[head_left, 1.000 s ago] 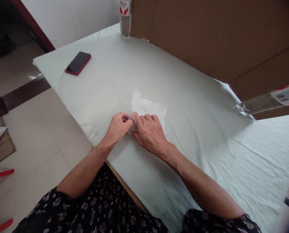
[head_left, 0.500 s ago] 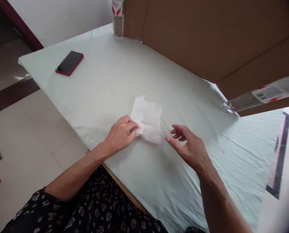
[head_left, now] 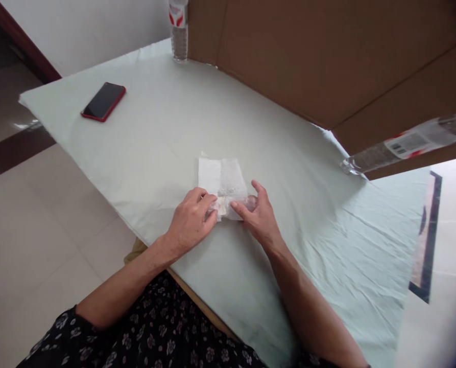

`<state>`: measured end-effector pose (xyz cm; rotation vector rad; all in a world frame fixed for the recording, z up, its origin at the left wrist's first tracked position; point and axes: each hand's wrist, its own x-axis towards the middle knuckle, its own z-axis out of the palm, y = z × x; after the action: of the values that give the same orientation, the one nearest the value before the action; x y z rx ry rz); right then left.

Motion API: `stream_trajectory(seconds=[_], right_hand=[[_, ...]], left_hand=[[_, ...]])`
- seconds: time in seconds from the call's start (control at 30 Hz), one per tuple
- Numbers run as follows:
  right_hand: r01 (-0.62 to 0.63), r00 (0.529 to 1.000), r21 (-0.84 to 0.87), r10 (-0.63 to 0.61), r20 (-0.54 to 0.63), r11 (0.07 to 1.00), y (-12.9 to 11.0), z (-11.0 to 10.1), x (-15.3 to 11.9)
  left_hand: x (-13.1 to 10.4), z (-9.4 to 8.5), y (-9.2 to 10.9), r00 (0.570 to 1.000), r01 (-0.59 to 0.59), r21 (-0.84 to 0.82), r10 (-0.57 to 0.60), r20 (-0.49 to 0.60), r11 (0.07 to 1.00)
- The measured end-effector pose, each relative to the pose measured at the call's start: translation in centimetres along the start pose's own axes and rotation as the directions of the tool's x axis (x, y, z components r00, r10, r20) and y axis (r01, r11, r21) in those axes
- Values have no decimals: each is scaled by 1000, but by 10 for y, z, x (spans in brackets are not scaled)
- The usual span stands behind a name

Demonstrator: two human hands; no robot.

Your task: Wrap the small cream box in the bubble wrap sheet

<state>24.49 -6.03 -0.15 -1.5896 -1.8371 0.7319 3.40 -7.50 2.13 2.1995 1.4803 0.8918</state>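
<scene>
A thin white wrapping sheet (head_left: 233, 176) lies on the table in front of me, partly see-through on its right side and folded over at the near edge. Within that fold shows a small pale piece (head_left: 222, 205), too small to name. My left hand (head_left: 193, 217) is closed at the fold's left end, thumb and fingertips pinching it. At the right end, my right hand (head_left: 260, 214) has its thumb on top of the sheet and fingertips behind the see-through layer, with the index finger raised.
A phone in a red case (head_left: 103, 102) lies at the table's far left. A large cardboard panel (head_left: 289, 61) stands along the back, with an upright plastic bottle (head_left: 179, 36) at its left end and another bottle (head_left: 404, 145) at its right. Pale green cloth (head_left: 154, 133) covers the table.
My right hand has come in from the right and taken hold of the sheet's right end. My left hand stays at the left end. The sheet's far part has shifted slightly.
</scene>
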Motion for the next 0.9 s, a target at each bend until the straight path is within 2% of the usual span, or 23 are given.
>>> stream_trajectory(seconds=[0.07, 0.13, 0.3, 0.6, 0.77, 0.9], right_hand=[[-98, 995, 80, 100, -27, 992, -9, 3, 4], [-145, 988, 106, 149, -32, 984, -21, 5, 7], [-141, 988, 114, 146, -40, 983, -43, 4, 9], [-212, 976, 414, 212, 47, 885, -53, 12, 6], [-242, 970, 460, 204, 132, 854, -55, 11, 3], [-134, 982, 390, 68, 178, 911, -56, 7, -4]], left_hand=[[2, -1, -1, 1000, -22, 41, 21, 22, 999], [4, -3, -1, 998, -39, 71, 36, 51, 997], [6, -3, 2, 996, -9, 113, -1, 88, 994], [9, -1, 5, 988, 49, 82, -60, 143, 995], [9, -1, 1, 985, 75, -39, -68, 158, 996], [5, 1, -4, 992, 116, -221, -100, 83, 968]])
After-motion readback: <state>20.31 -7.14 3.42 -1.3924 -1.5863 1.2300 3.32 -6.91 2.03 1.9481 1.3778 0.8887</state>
